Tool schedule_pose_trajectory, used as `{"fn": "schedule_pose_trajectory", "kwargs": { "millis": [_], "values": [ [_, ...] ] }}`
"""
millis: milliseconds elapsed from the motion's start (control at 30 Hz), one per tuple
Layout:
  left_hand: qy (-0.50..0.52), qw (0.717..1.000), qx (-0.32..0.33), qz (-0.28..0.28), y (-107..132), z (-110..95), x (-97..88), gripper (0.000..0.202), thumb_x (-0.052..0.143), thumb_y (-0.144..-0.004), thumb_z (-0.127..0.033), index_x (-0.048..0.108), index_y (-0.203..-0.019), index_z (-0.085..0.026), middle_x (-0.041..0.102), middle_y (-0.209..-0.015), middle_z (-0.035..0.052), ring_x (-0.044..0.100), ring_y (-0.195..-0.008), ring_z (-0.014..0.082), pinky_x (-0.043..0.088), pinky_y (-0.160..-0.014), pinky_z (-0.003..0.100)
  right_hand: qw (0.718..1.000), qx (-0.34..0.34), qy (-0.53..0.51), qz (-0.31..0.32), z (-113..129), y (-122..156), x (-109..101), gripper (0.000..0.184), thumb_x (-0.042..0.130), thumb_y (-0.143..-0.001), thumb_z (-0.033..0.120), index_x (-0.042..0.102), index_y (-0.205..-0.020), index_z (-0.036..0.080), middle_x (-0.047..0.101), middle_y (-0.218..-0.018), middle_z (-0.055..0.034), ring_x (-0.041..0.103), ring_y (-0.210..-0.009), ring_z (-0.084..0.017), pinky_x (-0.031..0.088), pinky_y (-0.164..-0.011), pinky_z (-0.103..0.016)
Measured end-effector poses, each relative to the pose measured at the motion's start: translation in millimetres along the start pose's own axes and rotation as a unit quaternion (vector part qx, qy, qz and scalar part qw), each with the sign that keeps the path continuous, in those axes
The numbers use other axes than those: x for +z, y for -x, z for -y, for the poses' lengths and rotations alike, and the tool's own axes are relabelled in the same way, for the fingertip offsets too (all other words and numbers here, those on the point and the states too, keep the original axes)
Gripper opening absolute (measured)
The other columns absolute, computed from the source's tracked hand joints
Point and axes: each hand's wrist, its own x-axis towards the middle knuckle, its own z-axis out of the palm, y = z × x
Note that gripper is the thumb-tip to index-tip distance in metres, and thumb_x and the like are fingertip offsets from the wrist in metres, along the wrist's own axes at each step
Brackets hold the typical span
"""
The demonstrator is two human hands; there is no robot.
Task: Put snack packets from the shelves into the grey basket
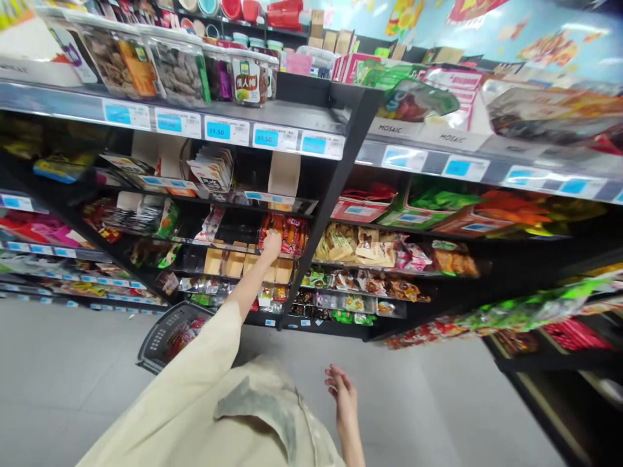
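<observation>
**Red packets (288, 233) under my left hand (271, 245)**

Red snack packets stand in a row on a middle shelf (272, 198), just left of the centre of the frame, and my left hand is up against them. I see only the back of that hand. The fingers are bent toward the packets, but I cannot tell whether they grip one or only touch it. My cream sleeve (195, 363) runs from the bottom of the frame up to that wrist. Just below the packets sit tan cardboard boxes (233, 263).

My right hand (343, 392) hangs low, right of centre near the bottom edge. Its fingers are loosely spread and slightly curled, and it holds nothing.

A dark shopping basket (168, 334) with some red goods inside stands on the grey floor (73, 376) at lower left, beside my sleeve. Blue price tags (218, 130) line the top shelf edge in the upper left.
</observation>
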Motion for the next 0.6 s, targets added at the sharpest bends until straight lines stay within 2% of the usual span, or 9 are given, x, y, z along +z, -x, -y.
{"fn": "schedule_pose_trajectory", "kwargs": {
  "millis": [100, 233, 333, 433, 600],
  "values": [
    [-0.005, 1.0, -0.012, -0.008, 6.0, -2.4, -0.9, 0.046, 0.036, -0.098, 0.003, 0.058, -0.138, 0.003, 0.061, -0.136, 0.0288, 0.053, -0.137, 0.0301, 0.047, -0.113, 0.042, 1.0, -0.003, 0.001, 0.008, -8.7, 0.5, -21.0, 0.063, 0.086, -0.052, 0.065, 0.077, -0.092, 0.018, 0.08, -0.086, -0.0076, 0.064, -0.065, -0.016, 0.045, -0.06, -0.026],
    [0.004, 1.0, -0.002, -0.022, 29.2, 2.6, 2.5, 0.056, 0.027, -0.097, 0.005, 0.045, -0.15, 0.002, 0.047, -0.155, 0.0283, 0.038, -0.15, 0.029, 0.046, -0.115, 0.04, 1.0, 0.0, 0.017, 0.021, -22.7, 4.3, -46.7, 0.061, 0.086, -0.054, 0.066, 0.077, -0.092, 0.019, 0.08, -0.087, -0.0073, 0.065, -0.066, -0.016, 0.046, -0.061, -0.026],
    [0.015, 0.999, 0.014, -0.032, 46.4, 8.5, 5.6, 0.06, 0.03, -0.095, 0.005, 0.041, -0.154, 0.0, 0.04, -0.162, 0.0264, 0.031, -0.155, 0.0262, 0.04, -0.121, 0.041, 0.999, 0.005, 0.036, 0.038, -34.1, 5.1, -60.4, 0.061, 0.085, -0.052, 0.069, 0.077, -0.089, 0.021, 0.079, -0.084, -0.0074, 0.066, -0.063, -0.017, 0.047, -0.059, -0.027],
    [0.027, 0.998, 0.036, -0.035, 58.9, 15.1, 8.5, 0.06, 0.039, -0.094, 0.002, 0.043, -0.153, 0.0, 0.037, -0.165, 0.025, 0.027, -0.157, 0.0249, 0.029, -0.127, 0.042, 0.996, 0.006, 0.063, 0.057, -43.3, 4.1, -66.5, 0.056, 0.082, -0.05, 0.072, 0.076, -0.084, 0.027, 0.08, -0.08, -0.0047, 0.067, -0.06, -0.02, 0.047, -0.055, -0.031],
    [0.041, 0.997, 0.061, -0.031, 73.0, 24.2, 9.1, 0.06, 0.043, -0.093, -0.005, 0.044, -0.151, 0.006, 0.039, -0.163, 0.0286, 0.027, -0.157, 0.028, 0.025, -0.128, 0.045, 0.991, -0.017, 0.1, 0.088, -44.7, 0.5, -66.1, 0.043, 0.078, -0.053, 0.074, 0.075, -0.076, 0.038, 0.079, -0.076, 0.0027, 0.069, -0.06, -0.023, 0.048, -0.055, -0.034]
  ]
}}
